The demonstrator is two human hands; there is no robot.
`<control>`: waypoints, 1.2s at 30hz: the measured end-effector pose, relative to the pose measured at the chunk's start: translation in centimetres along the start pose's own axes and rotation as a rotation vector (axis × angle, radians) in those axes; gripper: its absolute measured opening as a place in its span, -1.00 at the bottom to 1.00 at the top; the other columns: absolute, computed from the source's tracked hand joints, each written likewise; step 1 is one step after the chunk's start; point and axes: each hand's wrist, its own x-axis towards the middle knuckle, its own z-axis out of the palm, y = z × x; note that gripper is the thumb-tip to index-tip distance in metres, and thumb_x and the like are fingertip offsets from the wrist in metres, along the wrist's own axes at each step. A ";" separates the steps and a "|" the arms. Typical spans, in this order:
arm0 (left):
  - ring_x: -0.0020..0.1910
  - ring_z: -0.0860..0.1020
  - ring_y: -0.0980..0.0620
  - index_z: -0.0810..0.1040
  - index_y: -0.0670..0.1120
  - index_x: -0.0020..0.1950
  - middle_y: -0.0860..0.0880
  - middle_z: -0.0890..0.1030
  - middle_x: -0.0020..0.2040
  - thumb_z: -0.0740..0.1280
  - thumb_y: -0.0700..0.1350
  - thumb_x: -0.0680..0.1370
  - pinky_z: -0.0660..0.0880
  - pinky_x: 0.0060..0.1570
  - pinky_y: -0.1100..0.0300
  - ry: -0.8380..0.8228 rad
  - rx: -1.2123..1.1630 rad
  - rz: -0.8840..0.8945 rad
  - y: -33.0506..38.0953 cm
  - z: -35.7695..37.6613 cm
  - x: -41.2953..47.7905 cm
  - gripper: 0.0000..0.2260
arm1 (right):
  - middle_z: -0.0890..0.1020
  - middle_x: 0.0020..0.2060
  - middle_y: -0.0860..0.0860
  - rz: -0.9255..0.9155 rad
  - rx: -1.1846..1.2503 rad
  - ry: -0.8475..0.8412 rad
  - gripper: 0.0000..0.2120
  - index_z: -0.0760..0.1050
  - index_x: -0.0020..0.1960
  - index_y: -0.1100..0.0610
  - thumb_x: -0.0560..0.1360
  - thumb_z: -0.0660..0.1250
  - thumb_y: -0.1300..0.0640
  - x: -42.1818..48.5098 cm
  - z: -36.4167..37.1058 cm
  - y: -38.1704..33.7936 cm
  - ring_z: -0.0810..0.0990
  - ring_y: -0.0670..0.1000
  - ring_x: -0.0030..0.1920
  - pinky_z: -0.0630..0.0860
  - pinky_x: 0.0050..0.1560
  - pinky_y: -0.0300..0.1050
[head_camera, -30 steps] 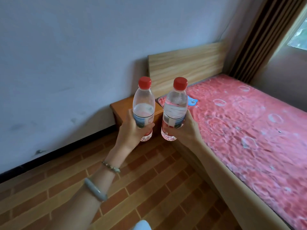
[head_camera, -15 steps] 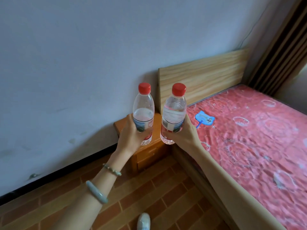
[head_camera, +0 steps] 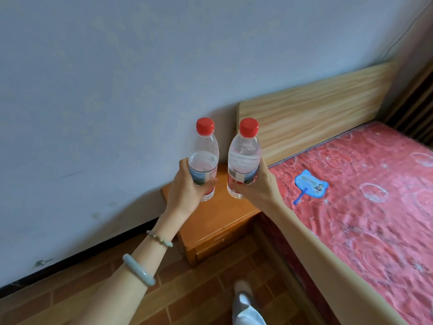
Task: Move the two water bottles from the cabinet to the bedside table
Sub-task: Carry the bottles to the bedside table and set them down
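Observation:
Two clear water bottles with red caps are held upright, side by side, above the orange wooden bedside table [head_camera: 218, 221]. My left hand [head_camera: 185, 191] grips the left bottle [head_camera: 204, 156] around its label. My right hand [head_camera: 260, 184] grips the right bottle [head_camera: 244, 158] the same way. Both bottle bases hang a little above the tabletop, not touching it. The cabinet is out of view.
The bedside table stands against the pale wall, between it and a bed with a red patterned mattress [head_camera: 365, 207] and a wooden headboard [head_camera: 316, 118]. A blue hand fan [head_camera: 309, 185] lies on the mattress. My foot [head_camera: 243, 299] is on the brick-patterned floor.
I have walked closer to the bedside table; it and the bed look larger and nearer. Both bottles now hang over the tabletop, still held upright in my hands.

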 end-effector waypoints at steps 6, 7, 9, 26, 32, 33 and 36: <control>0.08 0.56 -0.05 0.26 -0.09 0.23 -0.10 0.52 0.18 0.51 -0.05 0.34 0.58 -0.14 0.19 0.055 -0.034 -0.104 -3.0 4.8 5.3 -0.41 | 0.58 -0.03 -0.02 -0.005 0.018 -0.157 -0.37 0.34 0.18 0.04 0.22 0.57 0.14 8.2 1.1 5.6 0.56 -0.14 -0.13 0.43 -0.24 -0.52; 0.08 0.55 -0.04 0.26 -0.10 0.23 -0.11 0.52 0.18 0.51 -0.05 0.34 0.58 -0.12 0.17 0.070 -0.034 -0.132 -3.6 5.7 6.0 -0.41 | 0.58 -0.04 -0.02 -0.002 0.014 -0.188 -0.38 0.34 0.17 0.04 0.21 0.57 0.14 9.4 1.4 6.7 0.56 -0.15 -0.13 0.42 -0.24 -0.53; 0.09 0.54 -0.02 0.27 -0.09 0.23 -0.09 0.52 0.18 0.52 -0.04 0.33 0.58 -0.09 0.16 0.094 -0.041 -0.192 -4.8 7.5 7.2 -0.39 | 0.58 -0.05 -0.02 0.000 0.012 -0.245 -0.39 0.34 0.16 0.05 0.21 0.57 0.15 11.7 1.9 8.7 0.56 -0.15 -0.14 0.42 -0.25 -0.53; -0.05 0.51 0.09 0.29 -0.13 0.23 0.03 0.48 0.07 0.56 -0.03 0.29 0.46 -0.20 0.39 0.259 0.039 -0.452 -26.0 21.7 10.8 -0.34 | 0.58 0.04 0.00 0.047 0.087 -0.451 -0.38 0.32 0.21 0.07 0.26 0.56 0.15 19.7 17.3 31.1 0.56 -0.17 -0.06 0.44 -0.15 -0.51; 0.01 0.50 0.08 0.28 -0.13 0.24 -0.04 0.50 0.13 0.57 -0.06 0.28 0.39 -0.18 0.52 0.300 0.004 -0.503 -33.6 26.0 10.6 -0.33 | 0.53 0.04 -0.09 0.036 0.070 -0.487 -0.34 0.29 0.22 0.00 0.25 0.56 0.10 20.1 22.8 39.2 0.54 -0.22 -0.01 0.51 -0.06 -0.37; 0.02 0.51 0.08 0.28 -0.12 0.23 -0.01 0.50 0.11 0.57 -0.06 0.27 0.40 -0.17 0.50 0.303 0.001 -0.507 -34.4 26.5 10.6 -0.33 | 0.53 0.03 -0.11 0.039 0.068 -0.484 -0.34 0.29 0.21 -0.02 0.24 0.56 0.10 20.1 23.3 40.2 0.54 -0.23 -0.01 0.51 -0.05 -0.37; 0.03 0.49 0.11 0.27 -0.10 0.24 0.04 0.47 0.10 0.57 -0.05 0.27 0.43 -0.13 0.47 0.296 -0.013 -0.508 -36.2 27.6 10.6 -0.32 | 0.52 0.00 -0.18 0.048 0.067 -0.478 -0.35 0.27 0.17 -0.08 0.23 0.57 0.09 20.1 24.5 42.1 0.54 -0.23 -0.01 0.52 -0.04 -0.32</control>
